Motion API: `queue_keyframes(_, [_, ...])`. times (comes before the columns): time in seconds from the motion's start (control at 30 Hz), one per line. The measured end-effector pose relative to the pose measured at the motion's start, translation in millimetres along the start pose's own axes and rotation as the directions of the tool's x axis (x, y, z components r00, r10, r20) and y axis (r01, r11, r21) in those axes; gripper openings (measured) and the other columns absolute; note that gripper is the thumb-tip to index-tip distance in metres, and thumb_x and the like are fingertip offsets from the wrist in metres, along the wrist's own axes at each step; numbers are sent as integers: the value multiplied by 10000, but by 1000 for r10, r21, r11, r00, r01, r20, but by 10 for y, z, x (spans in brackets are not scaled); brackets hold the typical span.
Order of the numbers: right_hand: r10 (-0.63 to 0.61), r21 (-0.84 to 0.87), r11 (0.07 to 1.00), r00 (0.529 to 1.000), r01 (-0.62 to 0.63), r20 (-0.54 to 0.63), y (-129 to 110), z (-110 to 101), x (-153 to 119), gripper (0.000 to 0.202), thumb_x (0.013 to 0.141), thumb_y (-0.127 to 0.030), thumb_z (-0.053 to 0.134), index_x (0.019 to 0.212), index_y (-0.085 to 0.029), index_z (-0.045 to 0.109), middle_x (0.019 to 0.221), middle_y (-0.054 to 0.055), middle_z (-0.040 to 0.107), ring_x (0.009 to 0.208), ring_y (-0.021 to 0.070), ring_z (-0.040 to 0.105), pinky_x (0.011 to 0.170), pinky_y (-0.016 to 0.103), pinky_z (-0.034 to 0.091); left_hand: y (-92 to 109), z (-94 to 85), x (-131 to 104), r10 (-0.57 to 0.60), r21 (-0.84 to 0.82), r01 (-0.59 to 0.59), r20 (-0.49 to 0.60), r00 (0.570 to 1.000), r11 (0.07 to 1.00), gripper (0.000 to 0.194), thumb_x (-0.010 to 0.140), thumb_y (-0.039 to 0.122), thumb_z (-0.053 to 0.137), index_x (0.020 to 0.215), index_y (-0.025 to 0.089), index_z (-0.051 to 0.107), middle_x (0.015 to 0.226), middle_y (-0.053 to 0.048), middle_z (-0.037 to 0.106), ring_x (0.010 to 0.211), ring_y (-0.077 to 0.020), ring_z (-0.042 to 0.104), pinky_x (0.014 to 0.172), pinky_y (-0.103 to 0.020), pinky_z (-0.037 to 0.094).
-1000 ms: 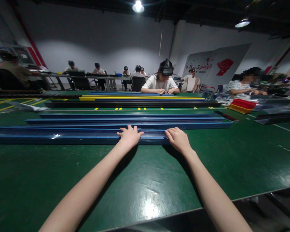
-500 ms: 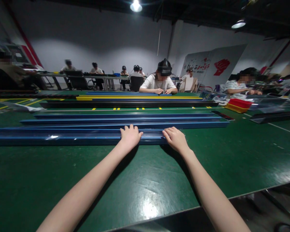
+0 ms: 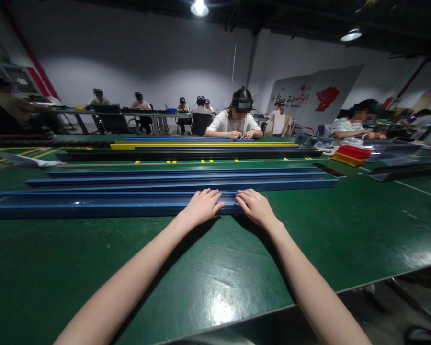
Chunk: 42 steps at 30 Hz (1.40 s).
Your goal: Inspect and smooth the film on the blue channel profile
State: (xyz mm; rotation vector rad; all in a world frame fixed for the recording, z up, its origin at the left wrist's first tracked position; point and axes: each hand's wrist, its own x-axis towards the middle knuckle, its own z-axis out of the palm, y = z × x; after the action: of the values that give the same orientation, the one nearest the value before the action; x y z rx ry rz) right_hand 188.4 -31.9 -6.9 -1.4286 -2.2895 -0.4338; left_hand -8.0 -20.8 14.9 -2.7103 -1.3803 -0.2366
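Note:
A long blue channel strip (image 3: pixel 111 207) lies across the green table in front of me and runs out of view at the left. Near its right end, my left hand (image 3: pixel 201 207) is closed over it, fingertips at the far edge and thumb at the near edge. Just to the right, my right hand (image 3: pixel 257 209) holds the same strip at its end, fingers bent over the far side. A short piece of the strip shows between the two hands. The undersides of my fingers are hidden.
More blue channel strips (image 3: pixel 179 182) lie just behind. Farther back are a black strip (image 3: pixel 187 154) and a yellow strip (image 3: pixel 201 144). A phone (image 3: pixel 328 170), red and yellow bins (image 3: pixel 352 155) and clear plastic (image 3: pixel 391 152) are to the right. A person (image 3: pixel 233 124) sits opposite.
My left hand has slid right along the blue channel strip, closer to my right hand. The right hand has shifted slightly left, and the view has moved a little.

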Motion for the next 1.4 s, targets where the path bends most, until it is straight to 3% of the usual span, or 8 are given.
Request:
queue_keyframes(0.33, [197,-98,975,980,-197,-13,129,-61,-16,412,919,-341,276,820,-192,647,885,54,677,870,157,573,722,249,370,-33,-37,-2,-45,81,51,-72,996,995,356,906,389,335,1033,172,588,1083,-60,617,1016,-238,526,824,-360,407])
queue_keyframes(0.53, [245,-136,961,969,-239,28,80,-79,-13,419,919,-361,272,783,-205,637,849,39,674,842,143,569,658,233,350,-34,-29,0,-72,110,83,-100,992,990,373,909,387,319,943,155,609,1024,-71,628,963,-239,536,779,-345,400])
queue_keyframes(0.83, [170,-105,981,985,-166,30,52,-54,-14,403,919,-359,271,793,-207,621,871,43,670,866,149,557,651,236,360,8,42,9,62,45,-57,-96,993,997,381,911,396,323,1188,203,499,1278,-51,504,1148,-207,444,904,-348,374])
queue_keyframes(1.13, [191,20,981,981,-191,-7,80,-24,-14,373,908,-350,295,845,-214,637,909,55,667,894,163,560,709,244,397,-10,49,8,71,41,-68,-86,994,997,390,908,411,324,1175,202,515,1263,-50,519,1130,-206,462,898,-354,383])
queue_keyframes(1.27, [317,173,941,938,-292,-141,205,11,-17,362,892,-338,307,840,-198,637,898,73,662,863,177,567,749,262,403,-18,36,10,82,48,-78,-90,993,996,389,909,417,315,1145,196,532,1239,-48,538,1105,-204,481,871,-340,393])
queue_keyframes(1.4, [519,331,835,828,-439,-211,395,81,-39,356,859,-327,323,856,-163,638,892,98,666,828,194,585,750,286,408,-14,37,7,89,57,-84,-99,991,995,401,907,435,312,1134,189,533,1232,-49,541,1098,-203,484,854,-332,397])
